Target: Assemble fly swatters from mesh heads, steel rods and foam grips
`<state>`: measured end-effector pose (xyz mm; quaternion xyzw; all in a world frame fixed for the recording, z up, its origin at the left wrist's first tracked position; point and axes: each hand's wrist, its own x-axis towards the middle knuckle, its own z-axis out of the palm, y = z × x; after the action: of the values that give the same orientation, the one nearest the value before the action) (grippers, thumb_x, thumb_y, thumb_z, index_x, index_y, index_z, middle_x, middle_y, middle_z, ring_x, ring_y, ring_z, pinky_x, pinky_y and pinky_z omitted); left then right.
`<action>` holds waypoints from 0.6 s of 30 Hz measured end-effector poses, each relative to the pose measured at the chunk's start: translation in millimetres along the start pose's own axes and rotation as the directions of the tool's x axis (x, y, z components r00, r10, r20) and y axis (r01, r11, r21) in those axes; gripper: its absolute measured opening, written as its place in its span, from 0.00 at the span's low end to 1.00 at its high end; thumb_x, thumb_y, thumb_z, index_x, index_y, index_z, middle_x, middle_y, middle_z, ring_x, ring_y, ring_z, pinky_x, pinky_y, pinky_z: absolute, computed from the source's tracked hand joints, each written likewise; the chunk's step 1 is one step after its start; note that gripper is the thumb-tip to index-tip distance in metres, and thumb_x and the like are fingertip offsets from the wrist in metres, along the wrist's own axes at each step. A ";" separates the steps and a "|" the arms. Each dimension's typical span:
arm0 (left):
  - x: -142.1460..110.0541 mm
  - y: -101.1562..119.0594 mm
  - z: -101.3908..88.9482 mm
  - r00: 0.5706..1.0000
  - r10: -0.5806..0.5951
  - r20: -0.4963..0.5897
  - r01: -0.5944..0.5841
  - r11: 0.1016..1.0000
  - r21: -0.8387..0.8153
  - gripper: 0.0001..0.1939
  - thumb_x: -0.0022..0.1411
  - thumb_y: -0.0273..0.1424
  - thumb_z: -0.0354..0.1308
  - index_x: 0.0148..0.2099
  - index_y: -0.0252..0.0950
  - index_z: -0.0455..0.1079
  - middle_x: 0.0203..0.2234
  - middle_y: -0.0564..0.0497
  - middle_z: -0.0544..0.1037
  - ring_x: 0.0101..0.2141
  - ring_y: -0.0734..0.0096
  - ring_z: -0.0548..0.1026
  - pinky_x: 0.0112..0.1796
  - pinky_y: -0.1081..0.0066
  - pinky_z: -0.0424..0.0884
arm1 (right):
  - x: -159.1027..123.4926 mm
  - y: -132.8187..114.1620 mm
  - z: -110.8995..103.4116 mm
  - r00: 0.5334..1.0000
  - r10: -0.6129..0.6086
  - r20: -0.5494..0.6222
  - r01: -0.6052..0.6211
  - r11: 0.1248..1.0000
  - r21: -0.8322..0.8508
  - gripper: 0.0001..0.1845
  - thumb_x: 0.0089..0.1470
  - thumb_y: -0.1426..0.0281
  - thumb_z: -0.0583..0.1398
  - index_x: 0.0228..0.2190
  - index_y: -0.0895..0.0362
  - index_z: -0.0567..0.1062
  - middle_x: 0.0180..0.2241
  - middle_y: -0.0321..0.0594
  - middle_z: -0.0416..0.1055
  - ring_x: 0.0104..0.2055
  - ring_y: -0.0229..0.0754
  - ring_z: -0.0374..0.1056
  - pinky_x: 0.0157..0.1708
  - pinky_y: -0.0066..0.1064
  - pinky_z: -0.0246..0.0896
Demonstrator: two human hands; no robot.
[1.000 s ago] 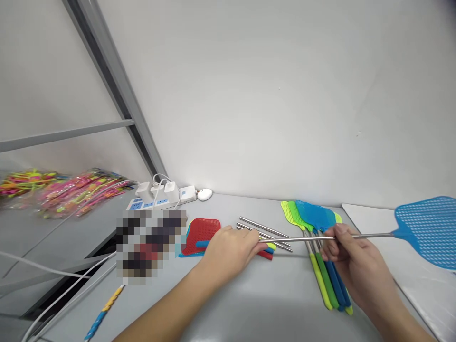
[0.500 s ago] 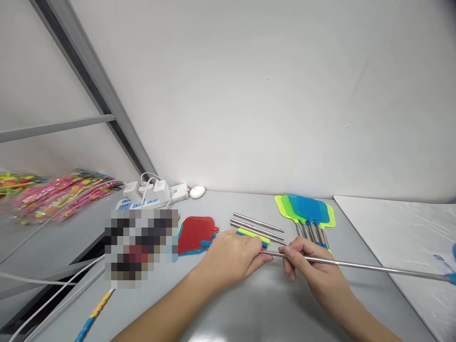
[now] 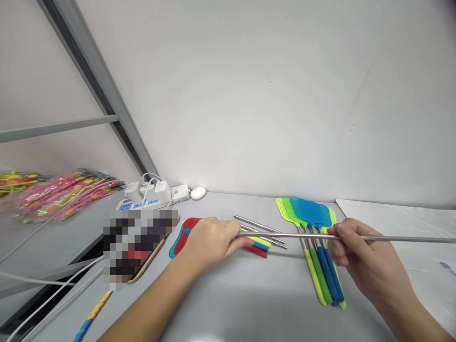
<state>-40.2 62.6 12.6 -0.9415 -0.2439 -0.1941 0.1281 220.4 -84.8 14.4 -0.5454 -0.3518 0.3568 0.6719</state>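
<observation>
My left hand (image 3: 215, 244) is closed around a blue handle grip (image 3: 186, 232), whose end sticks out past the hand over a red fly swatter head (image 3: 192, 222). A thin metal rod (image 3: 285, 235) meets the grip at my left fingers; whether it sits inside is hidden. Farther along, my right hand (image 3: 363, 259) pinches this rod, which runs out of view on the right. Beside my left hand lie loose yellow, blue and red grips (image 3: 261, 247) and several metal rods (image 3: 258, 223). Assembled fly swatters (image 3: 313, 213) in yellow, green and blue lie nearer my right hand.
A pixelated phone-like object (image 3: 167, 242) lies left, behind a yellow-and-blue wrapped cable (image 3: 93, 313). A power strip (image 3: 178, 192) with chargers stands near the wall beside a white oval case (image 3: 198, 193). Bagged colourful goods (image 3: 67, 192) lie far left; a white wrapped sheet (image 3: 388, 213) lies right.
My right hand has moved right along the rod. The rod's left end has risen and shifted left to the grip in my left hand. The blue piece at its right end has left view.
</observation>
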 end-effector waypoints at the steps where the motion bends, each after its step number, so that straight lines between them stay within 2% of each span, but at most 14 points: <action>1: -0.5 -4.0 -1.2 1.000 -0.013 0.011 0.013 1.000 0.012 0.27 0.70 0.50 0.39 0.27 0.38 0.61 0.15 0.54 0.71 0.17 0.69 0.68 0.23 0.70 0.49 | 4.2 -0.9 -6.3 1.000 -0.003 -0.018 0.003 0.999 0.033 0.15 0.49 0.57 0.67 0.24 0.55 0.74 0.14 0.32 0.60 0.18 0.34 0.56 0.17 0.27 0.53; 4: -1.8 -14.3 -6.0 0.997 -0.066 0.051 0.064 0.997 0.041 0.27 0.70 0.50 0.40 0.27 0.38 0.62 0.16 0.54 0.72 0.18 0.69 0.68 0.23 0.70 0.46 | 13.9 -6.6 -22.5 0.988 -0.053 -0.148 0.072 0.989 0.129 0.11 0.51 0.61 0.67 0.26 0.55 0.75 0.15 0.31 0.60 0.17 0.32 0.53 0.17 0.26 0.50; 7: -2.6 -21.8 -10.5 0.988 -0.128 0.090 0.124 0.991 0.049 0.27 0.69 0.51 0.41 0.26 0.38 0.62 0.16 0.53 0.72 0.19 0.68 0.68 0.24 0.70 0.46 | 19.7 -12.2 -30.6 0.944 -0.136 -0.299 0.195 0.964 0.179 0.09 0.53 0.65 0.65 0.26 0.56 0.75 0.16 0.31 0.60 0.18 0.31 0.52 0.18 0.26 0.50; 9: -3.1 -25.6 -12.1 0.980 -0.162 0.112 0.159 0.987 0.038 0.28 0.67 0.53 0.42 0.26 0.38 0.62 0.16 0.53 0.72 0.20 0.67 0.68 0.24 0.70 0.46 | 22.9 -11.7 -29.8 0.935 -0.140 -0.325 0.211 0.958 0.195 0.10 0.54 0.64 0.65 0.25 0.56 0.74 0.17 0.31 0.59 0.19 0.31 0.51 0.18 0.26 0.50; 13: -3.9 -28.5 -13.0 0.959 -0.258 0.119 0.251 0.965 0.071 0.29 0.65 0.56 0.42 0.26 0.38 0.61 0.18 0.52 0.73 0.22 0.65 0.70 0.25 0.70 0.46 | 26.8 0.4 -18.0 0.974 -0.026 -0.226 0.088 0.959 0.269 0.13 0.53 0.60 0.65 0.26 0.56 0.73 0.17 0.29 0.57 0.19 0.31 0.51 0.19 0.26 0.52; 15: -3.0 -23.8 -13.0 0.950 -0.290 0.112 0.280 0.955 0.102 0.29 0.65 0.56 0.42 0.26 0.38 0.61 0.18 0.51 0.72 0.23 0.63 0.70 0.25 0.70 0.46 | 25.2 7.9 -10.3 0.989 0.026 -0.149 0.017 0.960 0.281 0.13 0.53 0.59 0.65 0.27 0.55 0.73 0.18 0.30 0.59 0.21 0.32 0.54 0.21 0.26 0.54; 18: -0.3 -5.7 -11.3 0.961 -0.244 0.133 0.234 0.968 0.088 0.27 0.66 0.55 0.43 0.28 0.38 0.63 0.20 0.51 0.74 0.24 0.63 0.71 0.26 0.69 0.50 | 16.9 17.6 3.0 0.998 0.059 -0.017 -0.054 0.974 0.220 0.13 0.54 0.58 0.64 0.31 0.55 0.74 0.21 0.33 0.65 0.23 0.34 0.60 0.25 0.27 0.58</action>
<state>-46.8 63.5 23.4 -0.9113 -0.3712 -0.1316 0.1197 224.5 -66.1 -1.0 -0.4819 -0.2866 0.4059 0.7217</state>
